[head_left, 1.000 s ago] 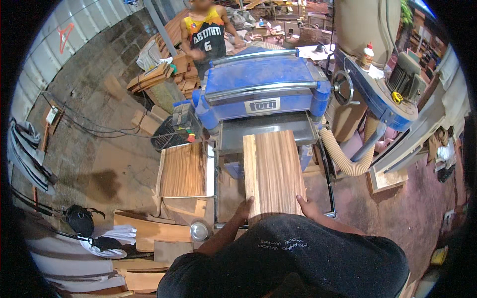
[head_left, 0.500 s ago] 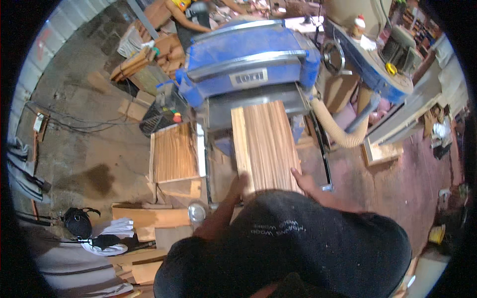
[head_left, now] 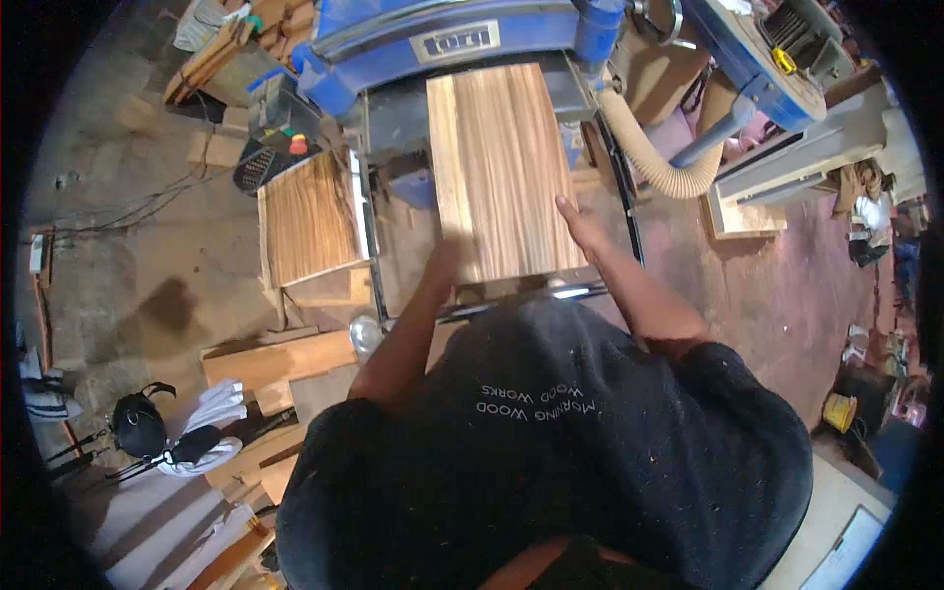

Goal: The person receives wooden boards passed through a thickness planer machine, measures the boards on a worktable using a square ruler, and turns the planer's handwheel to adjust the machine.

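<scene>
A striped light-and-brown wooden board (head_left: 501, 157) lies lengthwise at the infeed of a blue thickness planer (head_left: 364, 44), its far end on or just over the dark metal bed (head_left: 393, 123). My left hand (head_left: 442, 261) holds the board's near left edge, its fingers blurred. My right hand (head_left: 578, 221) grips the right edge with the thumb raised along the side. A second grained board (head_left: 307, 218) rests low to the left of the planer, beside a switch box with a red button (head_left: 297, 144).
A ribbed hose (head_left: 678, 177) curves down at the right near a blue dust collector (head_left: 755, 74). Cables trail over the floor (head_left: 147, 246) at the left. Offcut planks (head_left: 256, 359), a black bag (head_left: 136, 425) and cloths (head_left: 216, 408) lie at the lower left. A white panel (head_left: 836, 541) is at the lower right.
My hands and the board have moved forward toward the planer. The view has tipped down, so the planer sits higher in the picture and the co-worker behind it is out of sight.
</scene>
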The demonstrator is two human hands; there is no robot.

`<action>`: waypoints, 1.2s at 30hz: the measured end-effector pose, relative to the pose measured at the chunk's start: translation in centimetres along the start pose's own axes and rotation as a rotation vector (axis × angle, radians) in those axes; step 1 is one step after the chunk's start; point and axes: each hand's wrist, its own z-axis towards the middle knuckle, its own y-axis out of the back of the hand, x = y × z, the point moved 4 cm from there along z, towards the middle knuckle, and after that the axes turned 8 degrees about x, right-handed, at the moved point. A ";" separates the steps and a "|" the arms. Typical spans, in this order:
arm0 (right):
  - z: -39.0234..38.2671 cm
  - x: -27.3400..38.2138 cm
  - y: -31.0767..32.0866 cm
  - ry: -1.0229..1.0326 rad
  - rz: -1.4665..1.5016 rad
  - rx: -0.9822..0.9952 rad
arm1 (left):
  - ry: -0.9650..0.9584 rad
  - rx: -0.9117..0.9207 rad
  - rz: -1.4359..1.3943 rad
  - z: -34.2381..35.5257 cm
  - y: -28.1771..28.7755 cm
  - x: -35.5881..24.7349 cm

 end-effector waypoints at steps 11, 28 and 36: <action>-1.7 1.2 2.3 -0.156 0.669 0.285 | 0.049 -0.184 -0.649 -0.1 -3.0 -4.4; 9.6 4.9 0.9 0.054 -0.010 -0.038 | -0.059 -0.583 -0.201 12.6 3.1 -4.3; 11.5 6.2 1.4 0.023 -0.077 -0.070 | 0.023 -0.634 -0.046 13.5 2.9 -7.6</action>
